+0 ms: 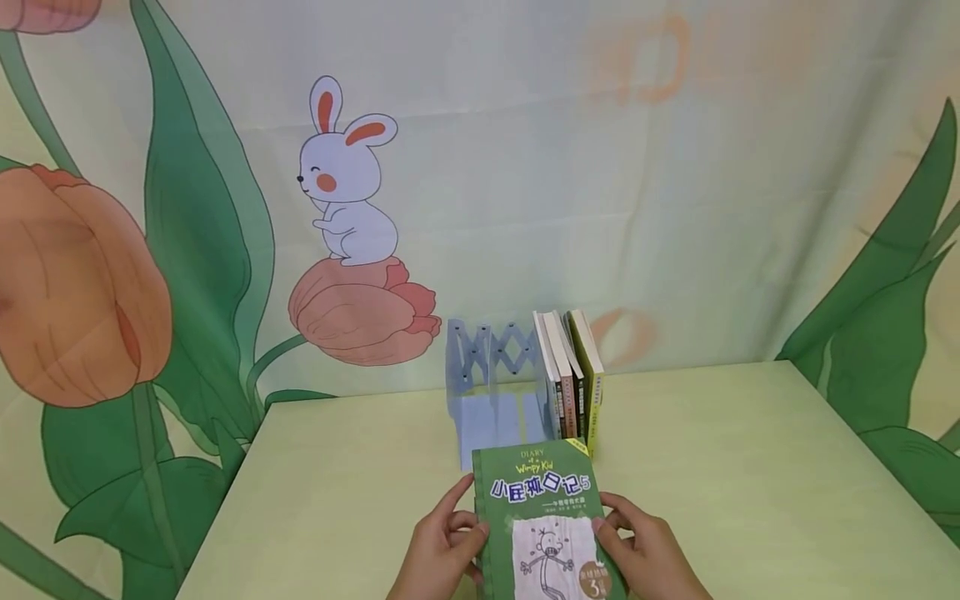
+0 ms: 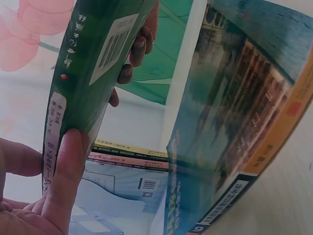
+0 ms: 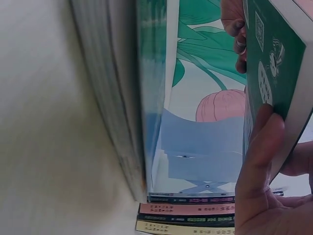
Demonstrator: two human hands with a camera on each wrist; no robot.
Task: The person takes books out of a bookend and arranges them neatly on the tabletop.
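Observation:
Both hands hold a green paperback book [image 1: 551,504] with "Diary of a Wimpy Kid" on its cover, its front facing up in the head view. My left hand [image 1: 442,542] grips the spine side and my right hand [image 1: 647,546] the opposite edge. In the left wrist view the book's barcoded back [image 2: 95,63] and spine show. Behind it stands a blue expandable book rack [image 1: 498,425], with several upright books [image 1: 573,379] at its right end.
A teal book with an orange-edged spine [image 2: 234,103] shows close up in the left wrist view, on the pale tabletop [image 1: 322,500]. The right wrist view shows thick page edges [image 3: 105,73] there. A curtain [image 1: 510,167] printed with a rabbit and tulips hangs behind.

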